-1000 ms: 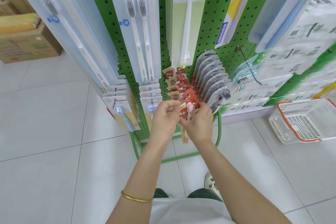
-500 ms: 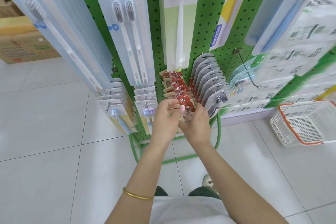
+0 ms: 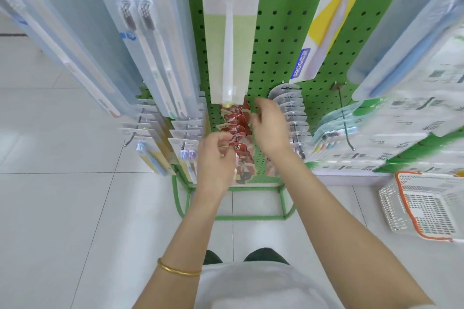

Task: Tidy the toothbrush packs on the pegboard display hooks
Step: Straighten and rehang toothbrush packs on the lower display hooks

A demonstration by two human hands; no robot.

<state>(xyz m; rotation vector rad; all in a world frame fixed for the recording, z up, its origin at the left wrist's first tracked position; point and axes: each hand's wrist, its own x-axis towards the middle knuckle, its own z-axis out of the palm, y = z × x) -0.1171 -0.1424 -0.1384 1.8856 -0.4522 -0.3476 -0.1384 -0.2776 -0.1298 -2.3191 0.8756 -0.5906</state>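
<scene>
**Item:** red toothbrush packs point(image 3: 236, 120), small carded blister packs strung in one row on a single hook, low on the green pegboard point(image 3: 276, 32). They hang directly below the long pack with the yellow-headed brush point(image 3: 229, 32).

**Position:** the front red pack point(image 3: 243, 155) hangs at the hook's tip. The others fan back toward 12 o'clock, unevenly spaced and some skewed.

**Neighbours:** clear arched packs point(image 3: 288, 108) on the next hook at 3 o'clock; white-carded packs point(image 3: 185, 133) at 9 o'clock; a bare hook point(image 3: 346, 123) further toward 3 o'clock; a white basket with orange rim point(image 3: 426, 208) on the floor at 4 o'clock.

**Left hand** point(image 3: 216, 158): grip clamped on the front red pack, fingertips pinching its top edge beside the hook tip. There is a gold bangle point(image 3: 178, 269) on the forearm.

**Right hand** point(image 3: 270, 128): on the row's 3 o'clock side, near the rear packs. It is motion-blurred, so I cannot tell whether its grip is apart or closed on a card.

**Handling (judged):**
- Each pack is likely very light.
- The card looks stiff enough to push along the hook, but would probably crease if bent.
- The clear blister is probably slick and would dent under a squeeze.
- The hang hole is likely the weakest point and could tear under a sideways pull.
- The packs swing freely, so the front one could slip off the tip.

**Where to take hold (judged):** pinch the card's top margin beside the hang hole, thumb in front and finger behind, and slide it along the hook's own line. Keep off the blister
</scene>
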